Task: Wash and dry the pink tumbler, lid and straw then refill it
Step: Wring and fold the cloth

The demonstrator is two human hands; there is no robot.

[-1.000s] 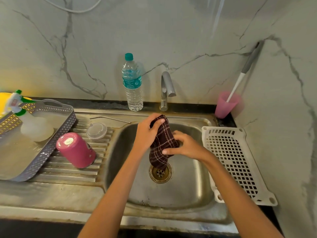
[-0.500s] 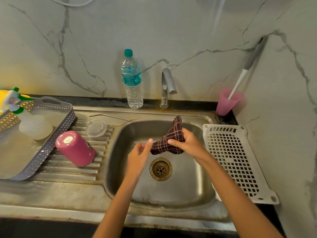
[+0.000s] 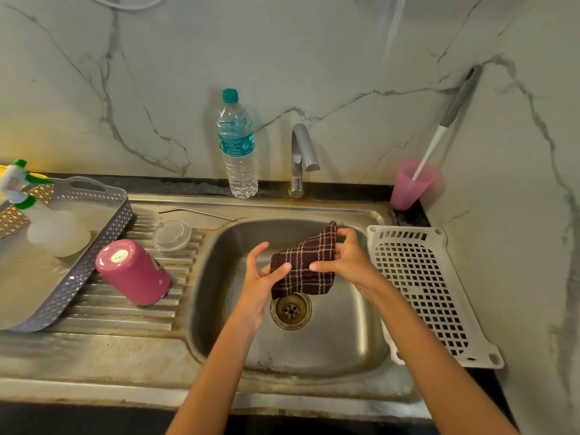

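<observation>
Checked cloth over the sink, in the grip of left hand and right hand.

Before you, the steel surface is carrying the tumbler, standing bottom up on the ribs, with the lid and straw lying just behind. A tray is resting at left, a bottle is standing beside the tap, and a rack is lying at right.

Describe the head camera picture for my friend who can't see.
A left hand and a right hand hold a dark checked cloth over the steel sink. On the draining board, the pink tumbler stands base up, with its clear lid and metal straw behind it; a water bottle stands beside the tap.
</observation>
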